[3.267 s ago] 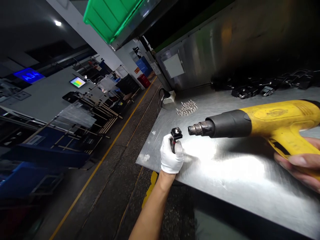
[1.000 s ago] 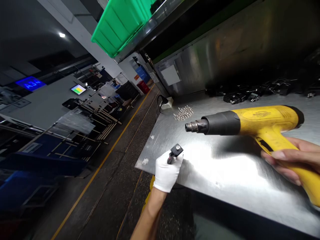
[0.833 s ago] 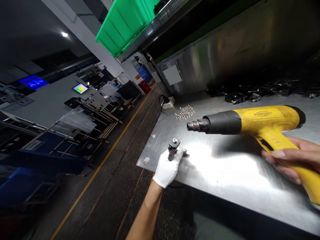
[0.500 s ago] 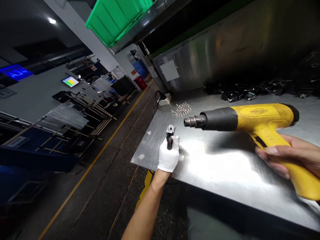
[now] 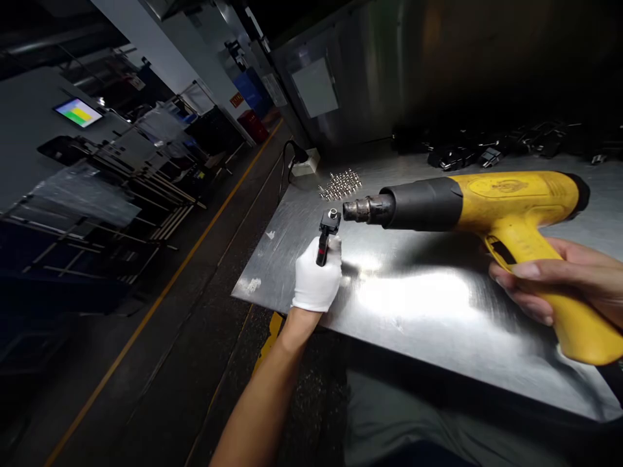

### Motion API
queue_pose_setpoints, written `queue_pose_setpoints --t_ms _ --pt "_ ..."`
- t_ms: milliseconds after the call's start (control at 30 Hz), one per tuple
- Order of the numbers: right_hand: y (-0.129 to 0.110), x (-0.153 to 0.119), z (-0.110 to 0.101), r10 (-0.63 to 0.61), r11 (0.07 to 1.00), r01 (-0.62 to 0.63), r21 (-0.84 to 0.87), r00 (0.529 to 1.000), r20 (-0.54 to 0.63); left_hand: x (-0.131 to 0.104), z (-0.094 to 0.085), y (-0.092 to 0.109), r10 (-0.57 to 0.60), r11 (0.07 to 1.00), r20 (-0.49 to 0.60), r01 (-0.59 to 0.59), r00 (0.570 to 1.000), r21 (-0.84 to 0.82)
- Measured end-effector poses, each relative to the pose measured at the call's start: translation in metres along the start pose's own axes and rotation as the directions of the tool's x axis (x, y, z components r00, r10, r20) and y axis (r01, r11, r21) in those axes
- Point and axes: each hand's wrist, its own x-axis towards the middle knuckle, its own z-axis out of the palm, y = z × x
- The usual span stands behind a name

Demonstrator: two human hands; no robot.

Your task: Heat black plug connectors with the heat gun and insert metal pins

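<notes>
My left hand [image 5: 317, 277], in a white glove, is closed around a small black part [image 5: 323, 245] with a reddish spot. On the part's square upper end sits a round silver metal fitting [image 5: 333, 213]. My bare right hand [image 5: 549, 275] grips the handle of a yellow heat gun [image 5: 511, 194] with a dark barrel. Its stepped metal nozzle [image 5: 365, 210] points left and lies just right of the silver fitting, with a narrow gap visible between them. Both hands are over the metal table [image 5: 418, 311]. Most of the black part is hidden inside the glove.
A cluster of small silver fittings [image 5: 341, 185] lies on the table beyond my left hand. Several black parts [image 5: 457, 155] are heaped along the back. A white power strip [image 5: 306, 162] with a black plug sits at the far left edge. Left of the table runs an aisle.
The heat gun's nozzle has come closer to the silver fitting on the black part. My view has tilted downward, so the green bin is out of sight. Both hands keep their holds.
</notes>
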Motion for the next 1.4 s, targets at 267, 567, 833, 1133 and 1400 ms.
queue_pose_setpoints --t_ms 267,567,833,1133,1400 --pt "-0.0035 0.0002 0.0035 0.003 1.000 -0.003 -0.006 1.000 -0.027 -0.0014 0.0009 0.0006 0.005 1.000 -0.003 -0.005 1.000 0.024" --pt "-0.0026 -0.0028 0.0027 0.015 1.000 -0.014 0.018 0.999 -0.042 -0.0019 -0.0003 0.0041 0.021 0.998 0.005 -0.021 1.000 0.060" --pt "-0.0010 -0.0010 0.0010 0.007 1.000 -0.006 0.025 0.999 -0.031 -0.0027 0.0013 0.0021 -0.010 0.999 0.008 0.010 1.000 0.048" --pt "-0.0011 -0.0015 -0.0005 0.013 1.000 -0.013 0.016 1.000 -0.024 -0.0037 0.0009 0.0030 -0.012 1.000 0.017 0.012 1.000 0.009" --pt "-0.0029 -0.0018 0.0044 -0.001 1.000 0.001 0.004 0.999 -0.033 -0.0033 0.0024 0.0031 -0.012 0.999 -0.003 0.012 1.000 0.043"
